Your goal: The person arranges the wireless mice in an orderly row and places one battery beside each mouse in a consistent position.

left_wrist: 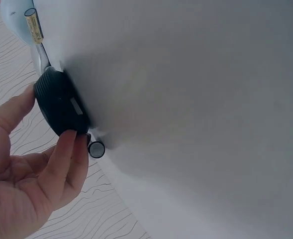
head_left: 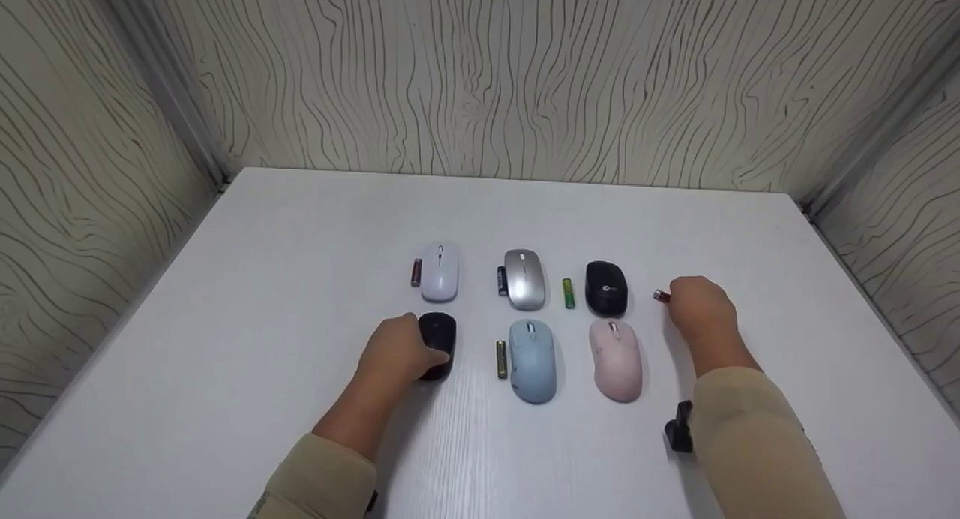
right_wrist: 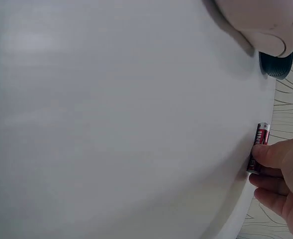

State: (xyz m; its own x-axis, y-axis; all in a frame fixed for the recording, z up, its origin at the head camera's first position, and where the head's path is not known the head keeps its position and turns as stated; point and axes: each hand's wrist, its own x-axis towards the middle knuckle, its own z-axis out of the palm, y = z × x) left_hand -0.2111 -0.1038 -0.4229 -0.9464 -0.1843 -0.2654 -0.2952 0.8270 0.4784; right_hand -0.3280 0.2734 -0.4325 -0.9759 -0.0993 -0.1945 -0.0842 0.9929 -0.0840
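My left hand (head_left: 394, 350) grips a black computer mouse (head_left: 439, 335) by its sides, thumb on one side and fingers on the other. In the left wrist view the mouse (left_wrist: 61, 102) sits low at the white tabletop, with the round end of a battery (left_wrist: 96, 149) showing just past the fingertips. Off to the right, my right hand (head_left: 701, 313) pinches a red and black AA-type battery (right_wrist: 259, 148) between thumb and fingers, close over the table. One silvery end of this battery (head_left: 661, 295) pokes out leftward from the hand in the head view.
Behind stand a white mouse (head_left: 439, 273), a silver mouse (head_left: 524, 279) and another black mouse (head_left: 606, 288). Blue (head_left: 532, 361) and pink (head_left: 616, 360) mice lie nearer. Beside them are a red battery (head_left: 416, 272), dark battery (head_left: 502, 280), green battery (head_left: 568, 293) and gold-green battery (head_left: 501, 359).
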